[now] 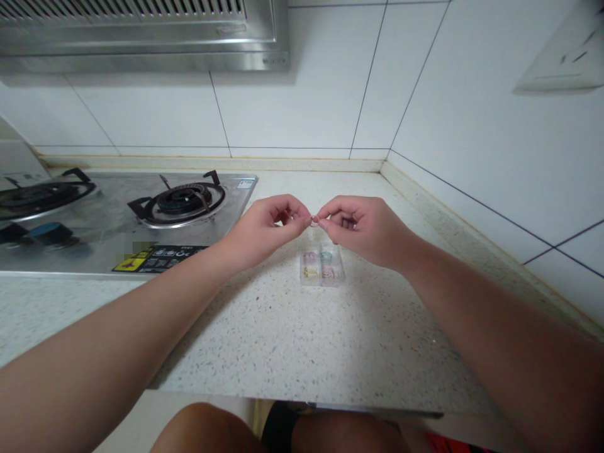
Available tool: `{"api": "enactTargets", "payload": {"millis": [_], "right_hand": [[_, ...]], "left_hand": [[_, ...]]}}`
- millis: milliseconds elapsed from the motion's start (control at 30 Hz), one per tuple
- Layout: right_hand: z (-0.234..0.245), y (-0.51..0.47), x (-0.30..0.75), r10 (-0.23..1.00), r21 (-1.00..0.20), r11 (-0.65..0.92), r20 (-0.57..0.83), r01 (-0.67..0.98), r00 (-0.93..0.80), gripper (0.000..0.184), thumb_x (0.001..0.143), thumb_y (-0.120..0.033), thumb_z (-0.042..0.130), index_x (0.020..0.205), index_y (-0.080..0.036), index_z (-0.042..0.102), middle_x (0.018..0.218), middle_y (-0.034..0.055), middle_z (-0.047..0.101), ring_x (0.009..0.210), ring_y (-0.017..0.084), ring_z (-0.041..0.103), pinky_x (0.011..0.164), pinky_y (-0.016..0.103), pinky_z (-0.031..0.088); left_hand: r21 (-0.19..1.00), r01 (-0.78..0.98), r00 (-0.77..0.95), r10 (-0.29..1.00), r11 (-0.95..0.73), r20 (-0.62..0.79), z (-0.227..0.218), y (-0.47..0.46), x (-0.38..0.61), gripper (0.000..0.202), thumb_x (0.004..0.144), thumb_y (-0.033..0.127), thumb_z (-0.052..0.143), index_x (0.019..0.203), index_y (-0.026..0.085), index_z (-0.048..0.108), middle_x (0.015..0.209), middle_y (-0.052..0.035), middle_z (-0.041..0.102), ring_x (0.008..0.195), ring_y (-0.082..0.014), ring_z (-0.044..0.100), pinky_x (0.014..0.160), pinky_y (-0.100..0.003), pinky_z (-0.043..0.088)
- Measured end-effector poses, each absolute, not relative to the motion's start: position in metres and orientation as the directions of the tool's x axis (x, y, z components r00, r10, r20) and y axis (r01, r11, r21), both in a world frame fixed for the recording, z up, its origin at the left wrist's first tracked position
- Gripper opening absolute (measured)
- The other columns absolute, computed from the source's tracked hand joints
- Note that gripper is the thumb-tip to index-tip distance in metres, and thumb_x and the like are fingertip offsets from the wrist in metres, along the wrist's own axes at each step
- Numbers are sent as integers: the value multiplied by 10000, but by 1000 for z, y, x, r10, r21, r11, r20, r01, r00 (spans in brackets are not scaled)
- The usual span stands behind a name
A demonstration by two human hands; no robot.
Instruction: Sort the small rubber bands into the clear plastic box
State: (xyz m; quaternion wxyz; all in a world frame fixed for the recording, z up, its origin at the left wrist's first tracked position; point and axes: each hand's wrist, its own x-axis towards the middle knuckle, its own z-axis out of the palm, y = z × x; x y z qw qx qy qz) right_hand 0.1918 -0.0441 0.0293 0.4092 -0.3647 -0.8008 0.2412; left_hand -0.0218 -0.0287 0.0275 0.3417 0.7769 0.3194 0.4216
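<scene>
My left hand (267, 228) and my right hand (361, 228) meet fingertip to fingertip above the speckled countertop (302, 340). Both pinch one small ring-like loop (314, 220), thumbs and forefingers closed on it, other fingers curled. Just below the hands a small clear plastic box (322, 265) lies on the counter, with divided compartments holding tiny coloured bands in pink, green and yellow. The hands hover above the box without touching it.
A stainless gas hob (123, 220) with two burners (186, 198) fills the left side of the counter. An extractor hood (141, 31) hangs above it. White tiled walls close the back and right. My knees show below the counter's front edge.
</scene>
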Motion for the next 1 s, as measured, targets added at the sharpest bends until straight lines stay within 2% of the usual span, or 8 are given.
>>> {"api": "enactTargets", "payload": {"millis": [1000], "right_hand": [[32,-45,192,775,-689,628,510,363,-373,152,879,-305,691,844,-177,617,606,-34,555,507,80,427,476,241,319]], "left_hand": [[825,150,465,776,-544,427,29,-33,-21,152,871,308,672,859,157,672,706,4,578,631,-105,490,578,-245,393]]}}
